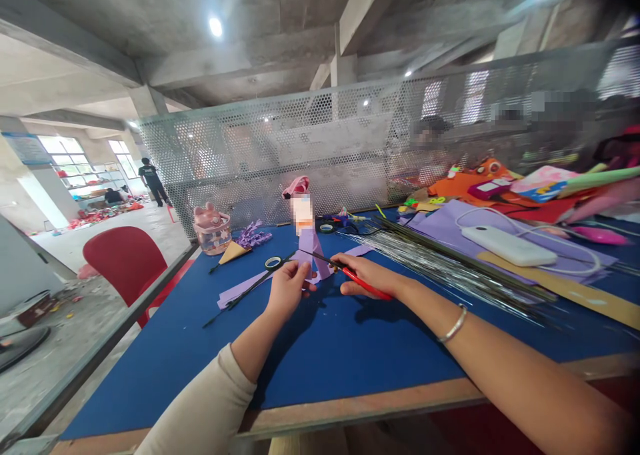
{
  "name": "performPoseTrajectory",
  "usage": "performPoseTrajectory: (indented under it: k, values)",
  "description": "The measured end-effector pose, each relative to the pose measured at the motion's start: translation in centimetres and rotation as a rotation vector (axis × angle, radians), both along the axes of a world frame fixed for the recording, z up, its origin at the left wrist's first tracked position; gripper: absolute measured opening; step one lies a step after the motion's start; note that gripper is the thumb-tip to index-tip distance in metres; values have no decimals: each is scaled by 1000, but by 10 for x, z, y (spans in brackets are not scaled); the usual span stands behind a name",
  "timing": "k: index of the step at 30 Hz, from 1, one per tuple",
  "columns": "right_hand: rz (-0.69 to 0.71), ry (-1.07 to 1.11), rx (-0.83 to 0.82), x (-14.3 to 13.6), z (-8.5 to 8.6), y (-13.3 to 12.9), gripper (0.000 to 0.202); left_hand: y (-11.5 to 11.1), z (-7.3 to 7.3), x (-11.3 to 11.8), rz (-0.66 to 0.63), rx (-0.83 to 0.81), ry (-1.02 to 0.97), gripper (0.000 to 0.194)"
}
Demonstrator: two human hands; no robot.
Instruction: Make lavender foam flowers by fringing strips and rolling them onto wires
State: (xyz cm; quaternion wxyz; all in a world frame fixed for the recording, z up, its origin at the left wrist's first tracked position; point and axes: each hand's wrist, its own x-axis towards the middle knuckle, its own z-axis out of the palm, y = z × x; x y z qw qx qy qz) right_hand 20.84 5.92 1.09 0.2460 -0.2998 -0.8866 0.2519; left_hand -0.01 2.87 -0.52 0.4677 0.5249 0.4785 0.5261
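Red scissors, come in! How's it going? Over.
Right hand holding red scissors, blades at purple paper. Left hand pinching paper. Tape roll beside left hand.

We see the right hand [369, 272] partly hiding the red-handled scissors [367, 284]; the bottom edge crops the beige left sleeve [207, 401].

The paper strip [307, 245] in the left hand [287, 285] was plain lilac; the scissors [371, 287] in the right hand [375, 275] showed a red handle and dark blades. I saw deep blue on the counter [210, 375] beneath both hands. The chair [120, 258] left of the left hand was red. Right of the right hand, a white box [505, 245] lay on lilac sheets [435, 221]. Beyond both hands, holes patterned the grey screen [290, 135].
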Motion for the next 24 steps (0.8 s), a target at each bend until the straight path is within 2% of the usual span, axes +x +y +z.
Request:
performPoseTrajectory:
  k: [6, 19, 24]
  values:
    - [-10, 5, -13, -4, 0, -2, 56, -3, 1, 2, -68, 42, 27, 42]
    - [-72, 32, -62, -5, 0, -1, 57, -3, 2, 2, -70, 16, 14, 44]
    - [-73, 55, -21, -4, 2, 1, 53, -5, 3, 2, -86, -16, 12, 44]
